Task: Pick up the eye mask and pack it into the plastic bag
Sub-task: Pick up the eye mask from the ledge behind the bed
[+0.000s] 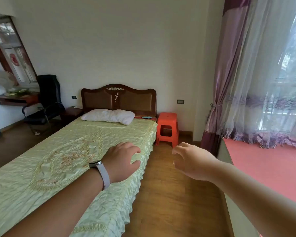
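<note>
A small pale blue eye mask [146,117] lies at the head of the bed, on a red strip just right of the white pillow [108,116]. Whether a plastic bag lies with it I cannot tell at this distance. My left hand [122,160], with a watch on its wrist, hovers over the bed's right edge, fingers loosely apart and empty. Over the wooden floor my right hand [191,162] is stretched forward, fingers curled apart, holding nothing. Both hands are far short of the eye mask.
The bed [61,159] with a pale green cover fills the left. An orange plastic stool [167,129] stands beside the bed's head. A strip of wooden floor [167,194] runs between bed and a red window ledge [270,168]. Curtains hang at right; a black chair [46,101] stands at left.
</note>
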{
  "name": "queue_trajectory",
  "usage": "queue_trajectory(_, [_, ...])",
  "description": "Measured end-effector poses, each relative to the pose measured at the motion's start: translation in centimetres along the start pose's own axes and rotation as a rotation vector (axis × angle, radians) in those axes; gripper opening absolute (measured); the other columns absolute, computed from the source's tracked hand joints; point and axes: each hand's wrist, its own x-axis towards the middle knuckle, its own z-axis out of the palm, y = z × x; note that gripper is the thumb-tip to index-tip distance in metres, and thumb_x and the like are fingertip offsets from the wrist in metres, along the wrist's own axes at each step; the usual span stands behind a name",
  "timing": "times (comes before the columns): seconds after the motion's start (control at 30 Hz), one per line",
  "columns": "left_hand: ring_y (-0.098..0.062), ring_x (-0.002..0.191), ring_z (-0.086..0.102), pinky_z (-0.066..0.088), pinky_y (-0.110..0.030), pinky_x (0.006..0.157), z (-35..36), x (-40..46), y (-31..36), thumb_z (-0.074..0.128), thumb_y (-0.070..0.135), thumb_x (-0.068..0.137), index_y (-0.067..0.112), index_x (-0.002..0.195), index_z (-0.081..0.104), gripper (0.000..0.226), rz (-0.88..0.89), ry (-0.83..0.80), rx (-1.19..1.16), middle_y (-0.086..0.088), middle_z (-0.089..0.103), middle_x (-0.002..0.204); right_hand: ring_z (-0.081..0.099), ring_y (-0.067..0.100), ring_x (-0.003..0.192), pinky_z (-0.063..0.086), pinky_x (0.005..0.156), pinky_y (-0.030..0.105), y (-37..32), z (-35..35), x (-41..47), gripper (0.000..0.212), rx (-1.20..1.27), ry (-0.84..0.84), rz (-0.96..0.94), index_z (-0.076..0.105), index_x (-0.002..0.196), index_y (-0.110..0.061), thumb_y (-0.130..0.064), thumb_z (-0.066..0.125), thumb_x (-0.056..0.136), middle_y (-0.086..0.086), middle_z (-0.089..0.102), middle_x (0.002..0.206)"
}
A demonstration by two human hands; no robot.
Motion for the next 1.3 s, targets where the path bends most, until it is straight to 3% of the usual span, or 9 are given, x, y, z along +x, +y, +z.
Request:
queue_trajectory(0.13, [-0.016,0.126,0.045,0.039,-0.039,0.106,1.1,3.9,-2.1,0.051,0.043,0.094,0.027,0.130,0.056,0.040,-0.002,-0.009,-0.006,0.008,0.054,0.135,0.054,0.013,0.103,0.049,0.076,0.029,1.2,1.0,3.8,0.041,-0.012,-0.036,0.032,0.051,0.127,-0.033,-0.048,0.051,0.088,-0.009,0.051,0.129])
queue_trajectory(0.27, [-0.014,0.126,0.046,0.038,-0.035,0.105,3.3,9.5,-4.9,0.051,0.043,0.093,0.029,0.130,0.056,0.040,0.032,0.008,-0.028,0.011,0.055,0.134,0.053,0.014,0.098,0.046,0.070,0.030,3.0,2.8,8.6,0.041,-0.037,-0.048,0.048,0.050,0.125,-0.034,-0.051,0.048,0.089,-0.009,0.050,0.125])
queue_trajectory(0.43, [-0.013,0.122,0.048,0.041,-0.034,0.102,6.4,16.4,-7.7,0.053,0.044,0.091,0.027,0.128,0.059,0.041,0.112,-0.011,-0.107,0.011,0.057,0.131,0.055,0.014,0.094,0.053,0.075,0.035,4.6,4.8,15.5,0.039,-0.023,-0.109,0.117,0.050,0.125,-0.034,-0.050,0.049,0.089,-0.008,0.050,0.120])
queue_trajectory(0.77, [-0.014,0.124,0.048,0.043,-0.034,0.101,8.6,28.7,-14.8,0.056,0.043,0.092,0.027,0.130,0.058,0.041,0.086,-0.048,-0.130,0.010,0.056,0.133,0.054,0.013,0.100,0.050,0.076,0.031,9.0,6.1,27.6,0.038,-0.002,-0.088,0.154,0.052,0.124,-0.033,-0.048,0.048,0.089,-0.010,0.049,0.129])
queue_trajectory(1.07, [-0.012,0.126,0.046,0.040,-0.031,0.101,9.9,36.3,-14.0,0.053,0.044,0.093,0.029,0.132,0.056,0.042,0.082,-0.064,-0.104,0.012,0.054,0.135,0.055,0.014,0.101,0.050,0.079,0.031,15.1,5.7,32.9,0.040,0.008,-0.097,0.126,0.051,0.127,-0.031,-0.046,0.051,0.090,-0.008,0.048,0.132])
queue_trajectory(1.23, [-0.013,0.125,0.046,0.040,-0.033,0.102,11.3,41.6,-11.9,0.052,0.045,0.094,0.028,0.133,0.055,0.043,0.041,-0.075,-0.061,0.010,0.054,0.136,0.054,0.011,0.093,0.048,0.076,0.030,21.6,5.2,35.8,0.040,0.028,-0.102,0.096,0.050,0.127,-0.031,-0.047,0.049,0.091,-0.008,0.047,0.132])
queue_trajectory(1.3, [-0.014,0.127,0.045,0.040,-0.034,0.104,11.7,43.9,-10.4,0.052,0.046,0.094,0.027,0.134,0.054,0.044,0.015,-0.092,-0.052,0.010,0.052,0.138,0.054,0.013,0.098,0.050,0.080,0.033,24.6,4.7,37.2,0.040,0.033,-0.106,0.081,0.051,0.128,-0.031,-0.046,0.048,0.091,-0.008,0.047,0.131])
